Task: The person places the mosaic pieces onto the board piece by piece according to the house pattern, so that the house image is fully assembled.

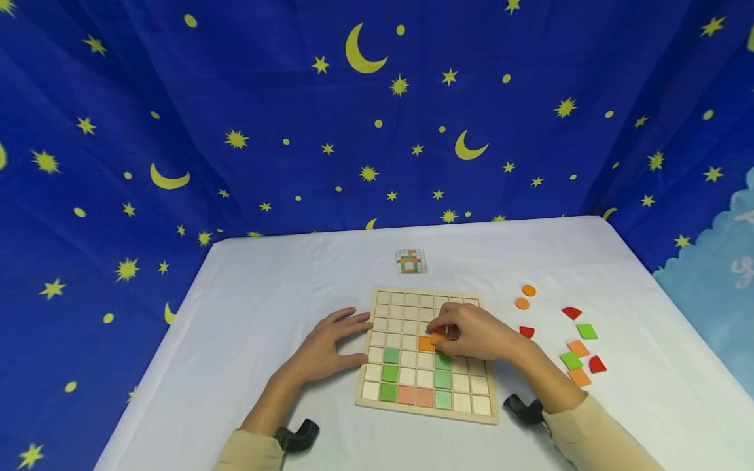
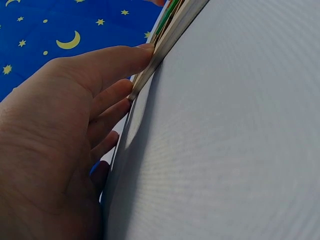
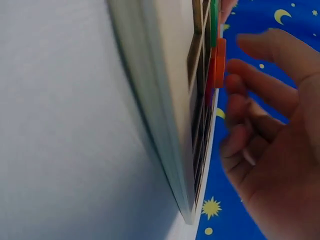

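Observation:
The right hand [image 1: 474, 330] is over a wooden grid board [image 1: 370, 401], thumb and index finger at either side of an orange tile [image 1: 438, 338] in the head view. In the right wrist view, a small gap separates its fingertips from the orange tile [image 3: 220, 62], which stands slightly proud of the board. Left of that tile lies another orange square [image 1: 425, 343]. Green squares [image 1: 389, 373] and pink squares [image 1: 406, 394] fill other cells. The left hand [image 1: 324, 343], fingers spread, touches the board's left edge; its thumb [image 2: 137, 57] rests against the rim in the left wrist view.
Behind the board lies a small pattern card [image 1: 410, 261]. To the right are loose orange discs [image 1: 529, 290], red quarter-round pieces [image 1: 597, 364], green squares [image 1: 586, 331] and orange squares [image 1: 579, 377]. A white cloth [image 1: 283, 281] covers the table; blue star-patterned curtains [image 1: 294, 98] surround it.

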Tool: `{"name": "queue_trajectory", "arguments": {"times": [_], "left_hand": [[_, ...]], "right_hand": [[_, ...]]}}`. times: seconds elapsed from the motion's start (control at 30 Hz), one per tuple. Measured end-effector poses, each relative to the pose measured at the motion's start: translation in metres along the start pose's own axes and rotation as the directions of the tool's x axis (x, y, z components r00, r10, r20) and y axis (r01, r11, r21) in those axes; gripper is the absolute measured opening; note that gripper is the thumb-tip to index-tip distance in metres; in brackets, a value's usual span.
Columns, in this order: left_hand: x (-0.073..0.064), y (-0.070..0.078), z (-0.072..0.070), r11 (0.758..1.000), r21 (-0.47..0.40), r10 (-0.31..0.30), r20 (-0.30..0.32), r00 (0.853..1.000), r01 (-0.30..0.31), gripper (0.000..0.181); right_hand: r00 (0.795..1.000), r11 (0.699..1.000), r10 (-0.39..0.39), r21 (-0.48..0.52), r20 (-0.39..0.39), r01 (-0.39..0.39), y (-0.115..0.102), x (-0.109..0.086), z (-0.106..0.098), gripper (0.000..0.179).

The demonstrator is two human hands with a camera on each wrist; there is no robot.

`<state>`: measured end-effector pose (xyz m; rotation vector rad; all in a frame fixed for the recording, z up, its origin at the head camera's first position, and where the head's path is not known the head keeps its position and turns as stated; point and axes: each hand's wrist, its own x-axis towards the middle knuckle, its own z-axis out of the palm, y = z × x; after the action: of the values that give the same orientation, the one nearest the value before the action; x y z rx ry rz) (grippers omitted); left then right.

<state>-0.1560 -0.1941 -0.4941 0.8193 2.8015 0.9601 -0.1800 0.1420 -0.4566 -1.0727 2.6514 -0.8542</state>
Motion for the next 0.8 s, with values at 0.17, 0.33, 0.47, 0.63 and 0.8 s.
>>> {"name": "queue_trajectory", "arguments": {"times": [0.17,0.33,0.47,0.63,0.8], "left_hand": [[-0.0005,-0.0004,0.0010,1.000,0.001,-0.004,-0.006,1.000,0.004,0.061],[-0.0007,-0.0013,0.0015,1.000,0.004,-0.003,-0.008,1.000,0.003,0.061],[-0.0003,-0.0013,0.0013,1.000,0.006,-0.006,-0.004,1.000,0.006,0.061],[0.0005,-0.0009,0.0009,1.000,0.010,-0.006,0.001,1.000,0.006,0.061],[0.0006,-0.0013,0.0012,1.000,0.011,-0.007,0.003,1.000,0.007,0.061]], "right_hand": [[0.999,1.000,0.022,0.007,0.028,-0.022,0.0005,-0.0020,0.0012,0.024],[0.999,1.000,0.013,0.015,0.049,-0.014,0.0022,-0.0016,0.0014,0.025],[0.997,1.000,0.021,0.007,0.069,-0.022,0.0024,-0.0013,0.0011,0.028],[0.996,0.999,0.039,0.009,0.086,-0.040,0.0012,-0.0009,0.0002,0.031],[0.996,1.000,0.024,0.015,0.084,-0.025,0.0000,0.0012,0.0004,0.031]]}}
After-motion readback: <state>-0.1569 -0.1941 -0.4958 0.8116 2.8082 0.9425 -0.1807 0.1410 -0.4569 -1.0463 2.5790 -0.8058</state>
